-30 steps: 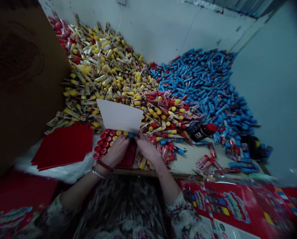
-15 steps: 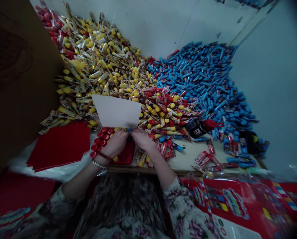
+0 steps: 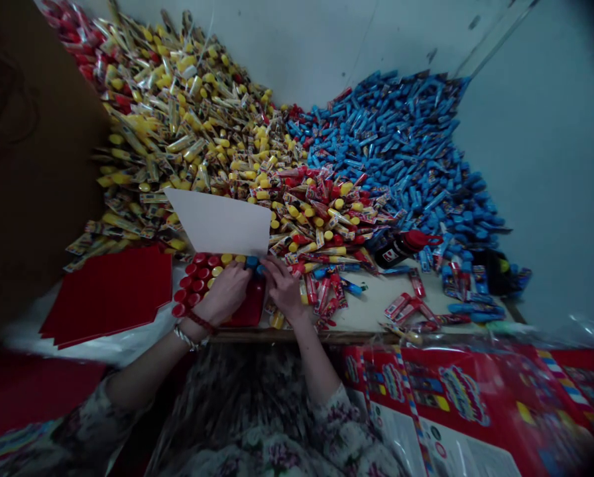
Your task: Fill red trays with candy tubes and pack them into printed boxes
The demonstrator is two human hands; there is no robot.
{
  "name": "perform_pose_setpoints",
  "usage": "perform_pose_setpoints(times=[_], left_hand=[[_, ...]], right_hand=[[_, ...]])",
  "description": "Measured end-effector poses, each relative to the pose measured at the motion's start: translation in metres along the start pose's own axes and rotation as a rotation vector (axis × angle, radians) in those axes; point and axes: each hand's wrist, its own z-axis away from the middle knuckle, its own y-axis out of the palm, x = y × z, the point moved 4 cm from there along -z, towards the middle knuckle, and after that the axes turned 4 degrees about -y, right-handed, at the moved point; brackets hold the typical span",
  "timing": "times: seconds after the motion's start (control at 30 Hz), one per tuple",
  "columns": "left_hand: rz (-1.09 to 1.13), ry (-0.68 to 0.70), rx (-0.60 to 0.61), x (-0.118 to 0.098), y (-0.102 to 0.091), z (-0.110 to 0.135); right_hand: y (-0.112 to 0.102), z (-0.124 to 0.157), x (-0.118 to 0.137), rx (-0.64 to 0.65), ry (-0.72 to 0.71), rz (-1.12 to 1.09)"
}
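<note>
My left hand [image 3: 227, 290] lies with curled fingers on a red box [image 3: 244, 306] packed with rows of capped tubes [image 3: 197, 281], their red, yellow and blue caps showing. My right hand [image 3: 283, 286] sits beside it at the box's right edge, fingers bent onto the blue-capped tubes [image 3: 254, 263] in the top row. Whether either hand grips a tube is hidden. The box's white flap [image 3: 222, 224] stands up behind both hands.
Big heaps of wrapped tubes fill the table: yellow [image 3: 178, 126] at back left, red and yellow [image 3: 321, 212] in the middle, blue [image 3: 401, 146] at right. A dark bottle [image 3: 399, 248] lies right of centre. Flat red cards [image 3: 111, 291] lie left; printed red sheets [image 3: 451, 391] near right.
The view has drifted, so everything sits a little lower-left. Both hands stay on the box; the right hand's fingers have shifted toward the blue caps in the top row.
</note>
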Motion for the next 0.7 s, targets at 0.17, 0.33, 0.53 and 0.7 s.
perform_pose_setpoints(times=[0.17,0.33,0.53,0.7], left_hand=[[0.063,0.03,0.02,0.008,0.011,0.002],[0.055,0.014,-0.032,0.004,0.019,-0.005],[0.054,0.039,-0.154,-0.003,0.016,-0.004],[0.142,-0.019,-0.314,-0.004,-0.002,0.01]], right_hand=[[-0.023,0.02,-0.026,-0.351,0.093,-0.13],[-0.052,0.049,-0.065,-0.615,0.308,-0.051],[-0.085,0.093,-0.116,-0.725,0.742,0.218],[-0.069,0.09,-0.145,-0.171,0.777,0.297]])
